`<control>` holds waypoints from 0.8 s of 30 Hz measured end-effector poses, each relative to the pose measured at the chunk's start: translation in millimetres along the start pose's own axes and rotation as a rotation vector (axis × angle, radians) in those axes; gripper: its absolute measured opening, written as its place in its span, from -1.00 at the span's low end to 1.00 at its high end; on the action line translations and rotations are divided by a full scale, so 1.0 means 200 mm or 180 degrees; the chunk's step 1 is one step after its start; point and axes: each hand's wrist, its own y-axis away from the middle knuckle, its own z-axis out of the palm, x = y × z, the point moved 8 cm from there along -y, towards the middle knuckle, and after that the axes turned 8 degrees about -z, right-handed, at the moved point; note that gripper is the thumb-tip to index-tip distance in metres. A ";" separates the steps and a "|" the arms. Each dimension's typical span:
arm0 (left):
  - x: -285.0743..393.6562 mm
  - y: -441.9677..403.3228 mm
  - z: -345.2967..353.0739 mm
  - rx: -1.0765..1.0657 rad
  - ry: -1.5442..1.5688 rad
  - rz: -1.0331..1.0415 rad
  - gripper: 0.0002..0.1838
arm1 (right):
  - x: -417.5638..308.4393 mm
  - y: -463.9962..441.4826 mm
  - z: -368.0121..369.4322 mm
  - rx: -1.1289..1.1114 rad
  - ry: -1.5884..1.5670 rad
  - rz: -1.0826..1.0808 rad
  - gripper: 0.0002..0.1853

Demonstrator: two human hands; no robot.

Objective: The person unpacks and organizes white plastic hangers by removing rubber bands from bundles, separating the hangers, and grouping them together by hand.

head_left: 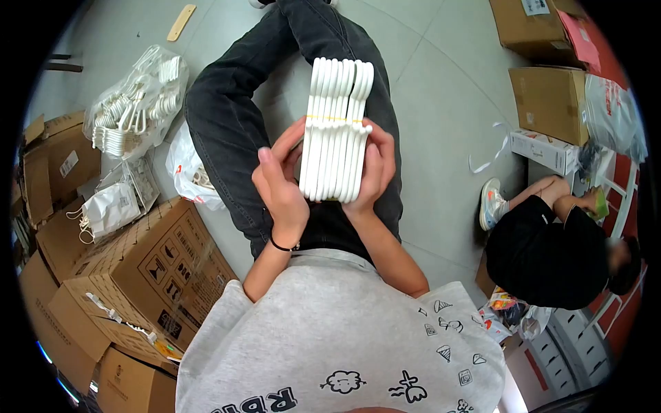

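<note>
A bundle of white plastic hangers [332, 162] is held upright in front of my lap, the pieces lined up side by side. A thin yellow band crosses the bundle near its middle. My left hand [284, 182] presses against its left side, with the thumb on the outside and part of the fingers behind it. On the opposite side, my right hand [375, 168] is closed around the edge, its fingertips partly hidden behind the hangers. Both hands support the bundle together, above my dark trousers.
A clear bag of white hangers [138, 103] lies on the tiled floor to the left, near a large cardboard box [148, 268]. Another person [551, 255] crouches at the right, below stacked cartons [547, 100]. A wooden strip [181, 22] lies at the far left.
</note>
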 end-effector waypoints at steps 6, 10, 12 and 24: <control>0.16 -0.08 0.07 -0.1107 -0.0375 0.0045 -0.35 | 0.03 -0.16 0.12 -0.0061 -0.0616 0.1077 -0.45; 0.21 -0.11 0.01 -0.1365 0.0231 0.0164 -0.23 | -0.01 -0.21 0.24 -0.0274 -0.0867 0.1317 -0.46; 0.23 -0.11 -0.01 -0.1464 0.0056 0.0188 -0.30 | -0.02 -0.22 0.29 -0.0463 -0.0976 0.1237 -0.43; 0.23 -0.10 -0.03 -0.1104 -0.0741 0.0041 -0.54 | -0.02 -0.16 0.34 -0.0624 -0.1420 0.1821 -0.33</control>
